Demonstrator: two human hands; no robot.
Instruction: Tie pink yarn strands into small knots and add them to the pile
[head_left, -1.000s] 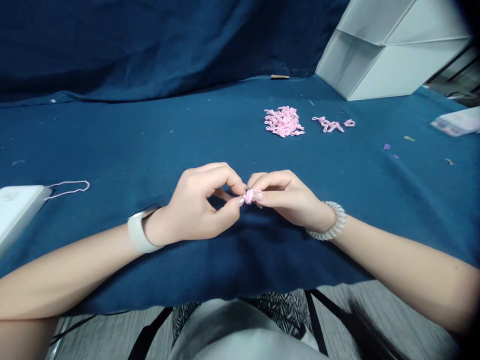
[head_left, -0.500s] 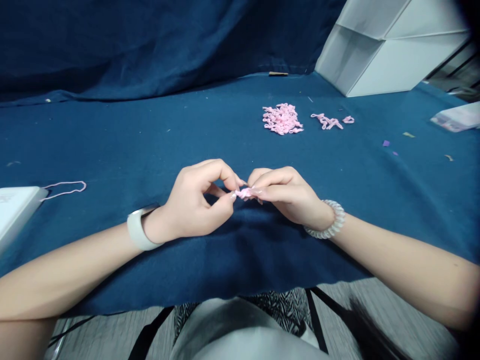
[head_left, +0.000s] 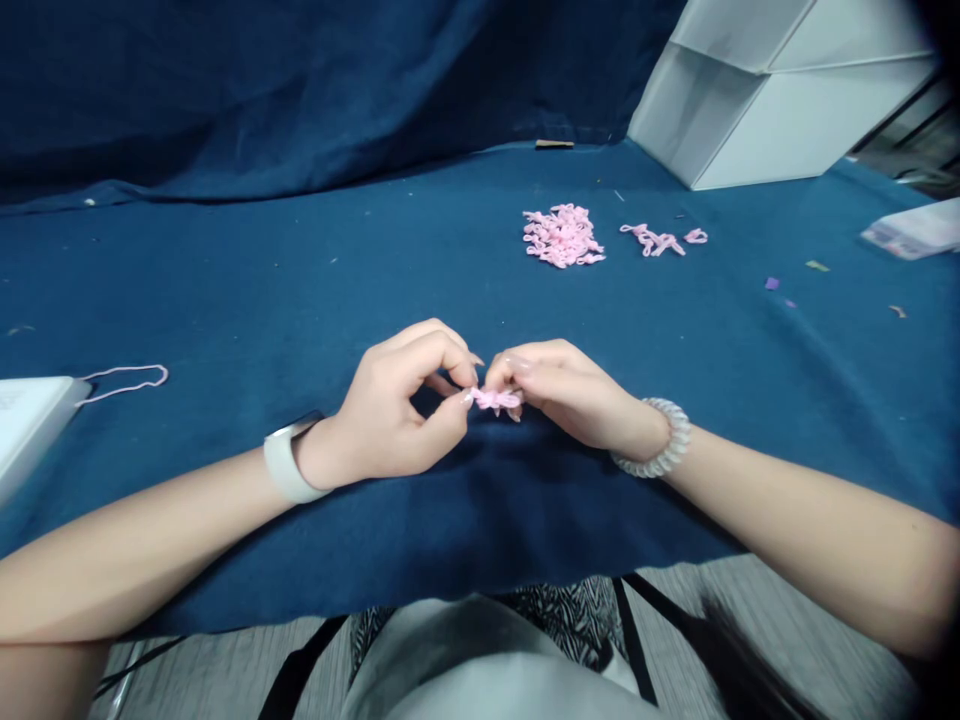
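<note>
Between my two hands, above the near part of the blue cloth, is a small knotted pink cord. My left hand pinches its left end between thumb and forefinger. The fingers of my right hand are bent round its right end, and part of that grip is hidden behind the fingers. Farther back lies a heap of similar knotted pink cords. Several more pink cord pieces lie just to the right of the heap.
A white box at the left has a pink cord loop sticking out from it. White bins stand at the back right. A white packet and small purple scraps lie on the blue cloth.
My right thumb has lifted off the front of the knotted cord, showing more of it. The cord sits slightly lower and further right. My left hand keeps its pinch.
</note>
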